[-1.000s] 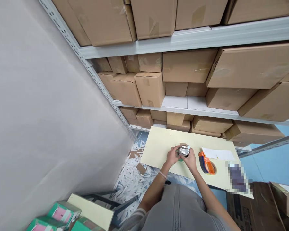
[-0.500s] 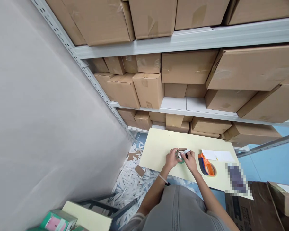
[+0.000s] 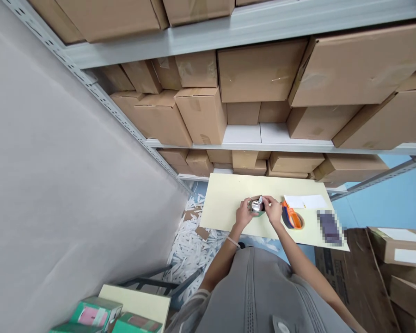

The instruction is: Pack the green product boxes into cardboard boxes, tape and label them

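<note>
Our left hand (image 3: 244,213) grips the small green box (image 3: 258,213) by its left side. The box is between our hands, over the worktop (image 3: 222,194), its shiny round thing (image 3: 257,206) facing up. Our right hand (image 3: 273,211), just as near, pinches its white bit (image 3: 260,200).

Cardboard boxes (image 3: 199,113) on metal shelving (image 3: 201,36), grey wall (image 3: 55,185) at left, white strips (image 3: 185,245) scattered across blue floor (image 3: 384,199)

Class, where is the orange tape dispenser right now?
In the head view, the tape dispenser lies on the pale table, just right of the right hand, by the near left corner of the white paper.
</note>
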The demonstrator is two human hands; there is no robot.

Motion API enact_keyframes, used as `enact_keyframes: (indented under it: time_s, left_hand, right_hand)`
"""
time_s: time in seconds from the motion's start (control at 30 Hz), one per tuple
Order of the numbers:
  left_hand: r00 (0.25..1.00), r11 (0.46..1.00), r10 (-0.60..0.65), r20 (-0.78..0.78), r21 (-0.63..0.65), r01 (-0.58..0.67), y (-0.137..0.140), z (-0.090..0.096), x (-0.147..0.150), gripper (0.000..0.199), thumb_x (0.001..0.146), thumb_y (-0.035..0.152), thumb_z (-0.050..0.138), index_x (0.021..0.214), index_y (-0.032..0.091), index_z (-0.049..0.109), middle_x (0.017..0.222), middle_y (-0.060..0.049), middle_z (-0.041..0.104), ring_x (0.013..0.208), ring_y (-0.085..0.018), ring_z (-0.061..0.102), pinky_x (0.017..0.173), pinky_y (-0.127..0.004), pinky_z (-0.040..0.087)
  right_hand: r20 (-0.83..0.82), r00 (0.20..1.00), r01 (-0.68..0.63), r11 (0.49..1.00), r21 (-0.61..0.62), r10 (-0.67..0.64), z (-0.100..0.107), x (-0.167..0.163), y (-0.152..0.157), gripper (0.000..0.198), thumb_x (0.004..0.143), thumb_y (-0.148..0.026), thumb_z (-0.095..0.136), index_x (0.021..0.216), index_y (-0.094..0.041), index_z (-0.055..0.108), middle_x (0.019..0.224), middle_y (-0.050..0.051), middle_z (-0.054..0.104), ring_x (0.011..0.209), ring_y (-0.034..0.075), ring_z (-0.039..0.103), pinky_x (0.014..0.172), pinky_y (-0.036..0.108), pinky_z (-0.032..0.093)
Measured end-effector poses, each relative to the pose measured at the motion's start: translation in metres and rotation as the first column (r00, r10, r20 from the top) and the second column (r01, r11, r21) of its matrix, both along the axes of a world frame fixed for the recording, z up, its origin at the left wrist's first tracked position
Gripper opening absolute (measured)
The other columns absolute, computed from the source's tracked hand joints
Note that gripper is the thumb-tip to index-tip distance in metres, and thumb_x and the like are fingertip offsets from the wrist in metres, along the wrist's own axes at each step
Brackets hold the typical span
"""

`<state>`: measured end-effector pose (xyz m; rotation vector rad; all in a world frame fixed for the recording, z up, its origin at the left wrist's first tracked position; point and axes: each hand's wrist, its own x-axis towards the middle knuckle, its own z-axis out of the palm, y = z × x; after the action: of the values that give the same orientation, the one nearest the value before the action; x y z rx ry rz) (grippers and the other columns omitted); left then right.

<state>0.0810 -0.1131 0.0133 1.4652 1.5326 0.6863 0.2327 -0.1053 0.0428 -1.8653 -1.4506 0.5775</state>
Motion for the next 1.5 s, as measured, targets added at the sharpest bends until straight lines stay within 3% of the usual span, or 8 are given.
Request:
enact_keyframes:
  time_s: [0.23, 0.67, 0.87, 1.03, 1.17, 1.27, 1.37, 1.5]
  left_hand:
    - [1.000, 1.000, 0.012, 0.008, 0.000, -0.012, -0.002, 0.001, -0.001, 0.073, 0.065, 0.022, 0.085, 0.129, 0.032, 0.051, 0.121, -0.003, 0.061, 0.100, -0.020, 0.066, 0.092, -0.034, 0.050]
    - [0.997, 0.999, 0.032, -0.067, -0.007, -0.033, -0.005, 0.009, 0.005, 0.066, 0.067, 0.019, 0.082, 0.125, 0.033, 0.051, 0.116, 0.000, 0.062, 0.087, -0.016, 0.066, 0.085, -0.029, 0.050]
    - [0.998, 1.000, 0.016, -0.065, 0.011, -0.016, -0.007, 0.010, 0.007, 0.067, 0.068, 0.022, 0.083, 0.126, 0.032, 0.051, 0.118, -0.002, 0.060, 0.090, -0.018, 0.066, 0.086, -0.032, 0.050]
    - [0.998, 1.000, 0.002, -0.065, 0.015, -0.001, -0.009, 0.007, 0.005, 0.066, 0.070, 0.021, 0.083, 0.126, 0.033, 0.050, 0.117, 0.000, 0.061, 0.089, -0.016, 0.067, 0.088, -0.031, 0.050]
    - [1.000, 1.000, 0.008, -0.025, 0.007, -0.008, -0.008, 0.001, 0.005, 0.069, 0.070, 0.020, 0.082, 0.129, 0.030, 0.049, 0.119, -0.003, 0.060, 0.094, -0.019, 0.067, 0.090, -0.034, 0.050]
    - [0.997, 1.000, -0.006, 0.072, 0.027, 0.004, -0.007, -0.005, 0.005, 0.071, 0.070, 0.016, 0.080, 0.132, 0.027, 0.049, 0.126, -0.008, 0.057, 0.102, -0.022, 0.065, 0.092, -0.037, 0.051]
    - [0.987, 0.995, -0.032, 0.158, 0.094, 0.017, -0.006, -0.009, 0.005, 0.071, 0.074, 0.012, 0.075, 0.138, 0.025, 0.047, 0.134, -0.010, 0.052, 0.114, -0.024, 0.061, 0.101, -0.040, 0.048]
    - [0.990, 0.983, -0.060, 0.127, 0.181, 0.036, -0.005, -0.012, 0.005, 0.068, 0.079, 0.010, 0.067, 0.142, 0.027, 0.047, 0.140, -0.011, 0.049, 0.129, -0.025, 0.053, 0.110, -0.041, 0.043]
  right_hand:
    - [0.237, 0.970, 0.105, 0.966, -0.238, -0.047, 0.015, -0.004, 0.018, 0.022, 0.085, -0.021, 0.053, 0.095, -0.021, 0.073, 0.085, 0.008, 0.076, 0.082, 0.024, 0.068, 0.068, 0.029, 0.039]
    - [0.441, 0.894, 0.036, 0.967, -0.251, 0.082, 0.013, -0.020, -0.008, 0.030, 0.092, -0.033, 0.051, 0.102, -0.016, 0.073, 0.096, 0.015, 0.075, 0.094, 0.027, 0.067, 0.087, 0.037, 0.037]
    - [0.532, 0.835, 0.052, 0.942, -0.331, 0.141, 0.015, -0.014, 0.006, 0.039, 0.096, -0.033, 0.043, 0.092, -0.012, 0.075, 0.097, 0.020, 0.073, 0.089, 0.028, 0.069, 0.087, 0.041, 0.038]
    - [0.546, 0.831, 0.131, 0.915, -0.381, 0.109, 0.018, -0.006, 0.020, 0.033, 0.090, -0.035, 0.055, 0.094, -0.007, 0.072, 0.101, 0.023, 0.070, 0.093, 0.032, 0.069, 0.087, 0.042, 0.042]
    - [0.412, 0.909, 0.081, 0.942, -0.327, 0.065, 0.008, 0.006, 0.020, 0.029, 0.088, -0.034, 0.059, 0.106, -0.012, 0.066, 0.109, 0.017, 0.066, 0.094, 0.028, 0.067, 0.084, 0.040, 0.048]
    - [0.137, 0.987, -0.053, 0.973, -0.224, 0.085, -0.009, 0.014, 0.013, 0.035, 0.088, -0.028, 0.055, 0.121, -0.017, 0.061, 0.111, 0.011, 0.062, 0.088, 0.020, 0.066, 0.081, 0.035, 0.052]
    - [-0.136, 0.969, -0.215, 0.975, -0.047, 0.207, -0.026, 0.018, 0.004, 0.045, 0.089, -0.033, 0.051, 0.132, -0.022, 0.057, 0.119, 0.010, 0.058, 0.092, 0.019, 0.064, 0.082, 0.035, 0.055]
    - [-0.272, 0.915, -0.289, 0.954, 0.075, 0.298, -0.040, 0.019, -0.005, 0.044, 0.092, -0.047, 0.046, 0.124, -0.026, 0.067, 0.128, 0.012, 0.057, 0.117, 0.025, 0.058, 0.089, 0.039, 0.055]
